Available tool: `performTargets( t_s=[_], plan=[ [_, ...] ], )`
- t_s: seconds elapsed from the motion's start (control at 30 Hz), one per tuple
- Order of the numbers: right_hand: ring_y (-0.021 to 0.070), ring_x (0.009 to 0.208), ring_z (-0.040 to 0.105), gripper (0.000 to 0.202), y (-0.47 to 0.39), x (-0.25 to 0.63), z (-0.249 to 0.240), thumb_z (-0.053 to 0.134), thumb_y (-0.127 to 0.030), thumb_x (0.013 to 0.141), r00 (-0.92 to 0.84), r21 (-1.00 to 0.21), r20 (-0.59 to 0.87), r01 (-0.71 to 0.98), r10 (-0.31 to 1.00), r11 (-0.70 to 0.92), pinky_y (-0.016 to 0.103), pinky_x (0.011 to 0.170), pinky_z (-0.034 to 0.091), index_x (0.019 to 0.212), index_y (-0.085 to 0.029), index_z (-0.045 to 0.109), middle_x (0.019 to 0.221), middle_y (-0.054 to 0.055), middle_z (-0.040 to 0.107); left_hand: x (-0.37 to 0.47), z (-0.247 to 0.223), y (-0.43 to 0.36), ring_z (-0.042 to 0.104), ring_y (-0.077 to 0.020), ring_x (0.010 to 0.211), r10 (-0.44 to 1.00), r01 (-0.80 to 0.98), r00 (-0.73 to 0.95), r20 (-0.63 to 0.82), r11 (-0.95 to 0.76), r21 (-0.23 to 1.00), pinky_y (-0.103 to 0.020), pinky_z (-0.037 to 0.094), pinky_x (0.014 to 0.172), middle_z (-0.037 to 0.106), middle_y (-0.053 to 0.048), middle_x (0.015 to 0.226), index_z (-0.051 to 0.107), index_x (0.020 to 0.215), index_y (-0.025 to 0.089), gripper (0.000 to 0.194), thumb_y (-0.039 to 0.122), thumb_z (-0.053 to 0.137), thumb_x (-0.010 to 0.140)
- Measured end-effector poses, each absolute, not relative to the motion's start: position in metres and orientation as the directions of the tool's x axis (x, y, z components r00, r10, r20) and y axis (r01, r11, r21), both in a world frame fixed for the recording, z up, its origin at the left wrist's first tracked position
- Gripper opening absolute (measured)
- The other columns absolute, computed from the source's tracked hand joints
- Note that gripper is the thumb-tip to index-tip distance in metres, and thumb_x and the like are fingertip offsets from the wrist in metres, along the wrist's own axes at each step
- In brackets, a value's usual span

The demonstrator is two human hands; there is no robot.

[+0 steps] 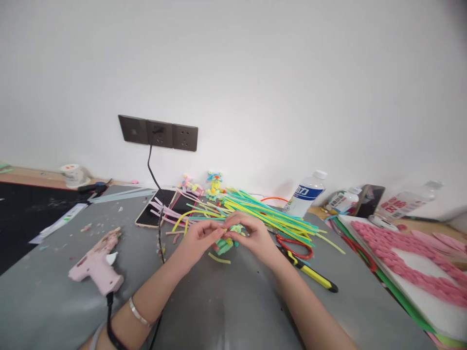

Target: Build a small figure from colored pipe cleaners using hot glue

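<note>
My left hand (197,240) and my right hand (253,238) meet in the middle of the table, fingertips pinched together. Between and just below them is a small green-and-yellow craft piece (225,247) with bits of blue, partly hidden by the fingers. Its exact shape cannot be made out. A short pale-green strip (219,258) lies on the table below it. Behind my hands spreads a pile of thin yellow, green and teal sticks (270,216). Pink-lilac sticks (170,212) lie to the left.
A pink glue gun (97,272) lies left, its cord running under my forearm. Red-handled scissors (297,248) and a yellow-black cutter (315,276) lie right. Behind stand a water bottle (304,194) and a small colourful figure (214,184). A phone (149,214) lies left; pink braided work (394,257) lies far right.
</note>
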State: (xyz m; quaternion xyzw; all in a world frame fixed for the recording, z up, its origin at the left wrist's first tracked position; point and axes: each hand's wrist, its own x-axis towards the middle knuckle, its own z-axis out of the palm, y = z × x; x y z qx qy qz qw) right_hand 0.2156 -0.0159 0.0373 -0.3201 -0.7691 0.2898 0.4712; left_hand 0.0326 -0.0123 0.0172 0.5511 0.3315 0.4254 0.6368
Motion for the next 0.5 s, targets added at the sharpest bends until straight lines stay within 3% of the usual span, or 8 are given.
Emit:
performTargets(
  t_s=[0.3, 0.5],
  plan=[
    [0.0194, 0.079, 0.068, 0.003, -0.029, 0.223, 0.030, 0.070, -0.023, 0.090, -0.309, -0.660, 0.629, 0.272, 0.713, 0.700, 0.032, 0.072, 0.055, 0.088, -0.022, 0.072, 0.084, 0.005, 0.071, 0.033, 0.019, -0.016, 0.049, -0.0133, 0.064, 0.877, -0.074, 0.468, 0.113, -0.088, 0.993, -0.023, 0.047, 0.058, 0.053, 0.000, 0.070, 0.066, 0.075, 0.016, 0.037, 0.053, 0.068, 0.081],
    [0.0187, 0.083, 0.067, 0.007, -0.029, 0.223, 0.030, 0.071, -0.015, 0.088, -0.321, -0.678, 0.625, 0.229, 0.712, 0.699, 0.031, 0.075, 0.054, 0.088, -0.022, 0.072, 0.085, 0.005, 0.072, 0.034, 0.022, -0.017, 0.047, -0.0122, 0.064, 0.860, -0.076, 0.492, 0.132, -0.109, 0.991, -0.022, 0.042, 0.058, 0.055, 0.000, 0.075, 0.065, 0.079, 0.016, 0.035, 0.051, 0.064, 0.085]
  ],
)
